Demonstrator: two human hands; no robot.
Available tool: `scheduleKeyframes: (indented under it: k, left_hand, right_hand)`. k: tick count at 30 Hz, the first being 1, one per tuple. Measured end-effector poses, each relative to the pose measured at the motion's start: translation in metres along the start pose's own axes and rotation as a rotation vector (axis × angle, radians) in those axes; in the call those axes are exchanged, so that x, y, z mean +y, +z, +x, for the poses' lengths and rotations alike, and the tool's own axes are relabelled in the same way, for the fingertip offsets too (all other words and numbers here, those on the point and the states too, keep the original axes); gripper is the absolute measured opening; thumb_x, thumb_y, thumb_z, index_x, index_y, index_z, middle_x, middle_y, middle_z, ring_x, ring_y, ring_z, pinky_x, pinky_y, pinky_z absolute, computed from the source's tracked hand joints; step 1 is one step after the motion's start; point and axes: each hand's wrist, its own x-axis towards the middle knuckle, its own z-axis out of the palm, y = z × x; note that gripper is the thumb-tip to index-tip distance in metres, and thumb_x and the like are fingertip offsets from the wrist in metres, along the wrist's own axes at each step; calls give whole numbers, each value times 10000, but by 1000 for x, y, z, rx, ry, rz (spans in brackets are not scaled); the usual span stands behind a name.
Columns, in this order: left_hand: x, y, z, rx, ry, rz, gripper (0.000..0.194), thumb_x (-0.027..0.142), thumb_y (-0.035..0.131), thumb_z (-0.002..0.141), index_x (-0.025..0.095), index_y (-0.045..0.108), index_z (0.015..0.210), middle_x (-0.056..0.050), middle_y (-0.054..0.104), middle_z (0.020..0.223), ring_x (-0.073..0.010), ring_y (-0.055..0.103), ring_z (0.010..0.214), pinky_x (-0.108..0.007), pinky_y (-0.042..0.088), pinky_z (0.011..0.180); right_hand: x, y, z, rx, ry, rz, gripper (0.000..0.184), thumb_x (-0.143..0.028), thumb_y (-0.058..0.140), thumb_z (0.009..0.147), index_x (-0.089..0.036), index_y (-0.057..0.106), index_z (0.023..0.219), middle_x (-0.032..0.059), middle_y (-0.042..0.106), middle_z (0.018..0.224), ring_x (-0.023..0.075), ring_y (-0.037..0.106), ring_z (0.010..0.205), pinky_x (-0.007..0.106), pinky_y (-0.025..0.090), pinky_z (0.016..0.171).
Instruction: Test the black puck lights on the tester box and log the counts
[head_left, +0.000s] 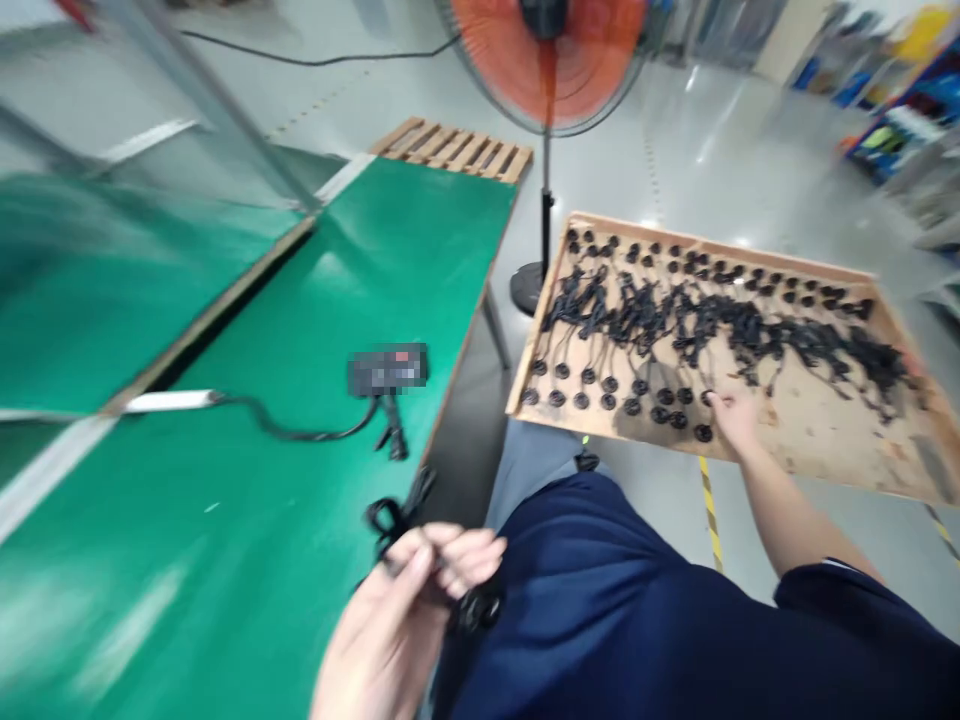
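My left hand (pixel 401 610) is in front of my body by the table edge, its fingers closed on a black cable (pixel 386 520). The cable's looped part sticks out above the thumb, and round black ends (pixel 478 610) hang below the fingers. My right hand (pixel 736 420) reaches to the front side of a shallow wooden tray (pixel 825 435), fingers pinched at a round black plug (pixel 707 398). Rows of similar plugs lie along the tray's front and back, with bundled black cables (pixel 712 315) across its middle.
A green-topped table (pixel 262 520) runs along my left, bearing a blurred dark device (pixel 386 370) with a cord to a white strip (pixel 172 401). An orange stand fan (pixel 551 60) stands behind, between table and tray. A slatted wooden rack (pixel 457 152) is at the table's far end.
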Motion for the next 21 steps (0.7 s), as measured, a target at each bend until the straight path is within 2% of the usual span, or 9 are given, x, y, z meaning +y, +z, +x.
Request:
scheduleKeyframes:
  k: [3, 5, 7, 10, 13, 14, 16, 18, 21]
  left_hand:
    - [-6, 12, 8, -98, 31, -101, 318, 374, 781, 809, 104, 756, 975, -208, 768, 1073, -356, 730, 1053, -494, 572, 1003]
    - [-11, 19, 17, -150, 48, -144, 311, 368, 721, 866, 95, 760, 1010, -224, 746, 1151, -360, 686, 1161, -506, 509, 1085]
    - [-16, 27, 23, -174, 67, -155, 296, 355, 700, 886, 94, 767, 1008, -221, 732, 1196, -345, 656, 1219, -487, 459, 1139]
    - [-23, 40, 27, -166, 63, -143, 273, 350, 738, 858, 107, 779, 977, -196, 723, 1237, -327, 615, 1282, -453, 420, 1177]
    - [-29, 52, 28, -140, 5, -90, 307, 354, 787, 806, 128, 785, 1014, -166, 702, 1298, -325, 575, 1328, -436, 447, 1161]
    - [-30, 54, 29, -126, -15, -71, 327, 351, 797, 794, 143, 783, 1046, -151, 694, 1320, -324, 567, 1336, -433, 462, 1150]
    - [-32, 56, 32, -100, -43, -33, 371, 341, 809, 778, 178, 774, 1109, -122, 690, 1336, -321, 565, 1337, -431, 488, 1130]
    - [-35, 54, 34, -110, -51, -3, 401, 337, 804, 780, 188, 762, 1150, -121, 705, 1309, -330, 584, 1314, -441, 499, 1118]
    - [-40, 48, 39, -192, -49, -6, 381, 349, 768, 814, 149, 759, 1138, -160, 747, 1196, -358, 644, 1223, -487, 526, 1070]
  right_hand:
    - [-27, -3, -15, 271, -129, 71, 384, -540, 659, 816, -167, 677, 906, 165, 711, 896, 263, 627, 794, 419, 478, 781]
    - [-68, -9, -44, 240, -208, 286, 401, -564, 687, 814, -188, 702, 950, 154, 714, 877, 230, 636, 749, 385, 502, 724]
    - [-120, -19, -93, -13, -379, 500, 355, -545, 689, 842, -207, 720, 946, 104, 729, 865, 201, 657, 720, 347, 530, 685]
    - [-194, -28, -177, -444, -875, 595, 207, -439, 682, 901, -240, 734, 922, 60, 757, 933, 183, 690, 812, 332, 563, 784]
    - [-234, -12, -227, -660, -1212, 655, 189, -398, 677, 921, -223, 731, 965, 56, 769, 972, 184, 699, 929, 315, 558, 887]
    - [-238, -4, -233, -679, -1243, 620, 164, -348, 643, 942, -208, 727, 951, 57, 768, 968, 180, 696, 926, 310, 553, 891]
    - [-236, 8, -233, -702, -1214, 557, 121, -251, 618, 926, -184, 718, 929, 57, 760, 943, 164, 683, 871, 293, 547, 851]
    - [-228, 8, -222, -742, -1056, 600, 111, -251, 636, 901, -170, 711, 914, 47, 745, 888, 137, 654, 776, 260, 538, 751]
    - [-215, -18, -188, -792, -710, 831, 207, -365, 666, 898, -161, 699, 889, 21, 712, 793, 109, 614, 674, 240, 520, 643]
